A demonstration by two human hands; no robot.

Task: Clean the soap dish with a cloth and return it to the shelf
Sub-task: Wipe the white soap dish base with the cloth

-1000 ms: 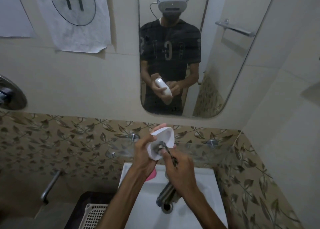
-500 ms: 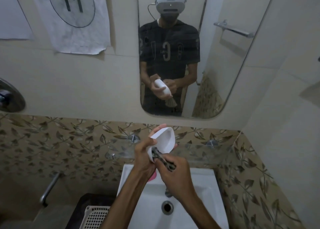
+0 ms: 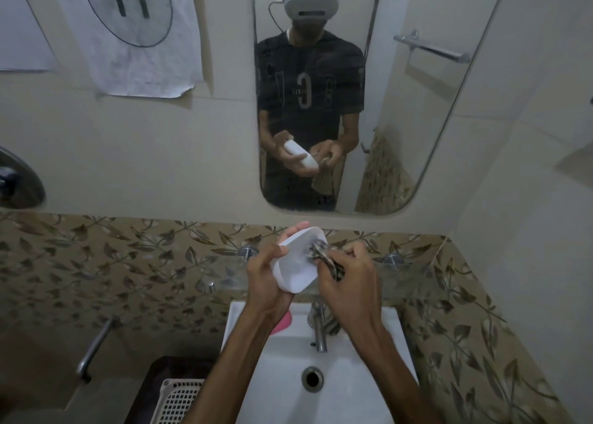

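Note:
My left hand (image 3: pixel 264 274) grips a white oval soap dish (image 3: pixel 296 268), held tilted above the sink with its hollow facing me. My right hand (image 3: pixel 348 277) holds a dark striped cloth (image 3: pixel 324 258) bunched in its fingers and presses it into the upper right part of the dish. A loose end of the cloth hangs below my right hand. Behind both hands runs a glass shelf (image 3: pixel 221 274) on metal pegs along the leaf-patterned tiles.
A white sink (image 3: pixel 362 391) with a chrome tap (image 3: pixel 319 330) and a drain (image 3: pixel 312 378) lies below. A pink soap (image 3: pixel 284 322) rests on its back left rim. A mirror (image 3: pixel 401 109) hangs ahead. A white basket (image 3: pixel 178 401) sits low left.
The cloth slid from the dish's lower middle to its upper right edge. Both hands rose a little, and the dish turned its hollow more toward me.

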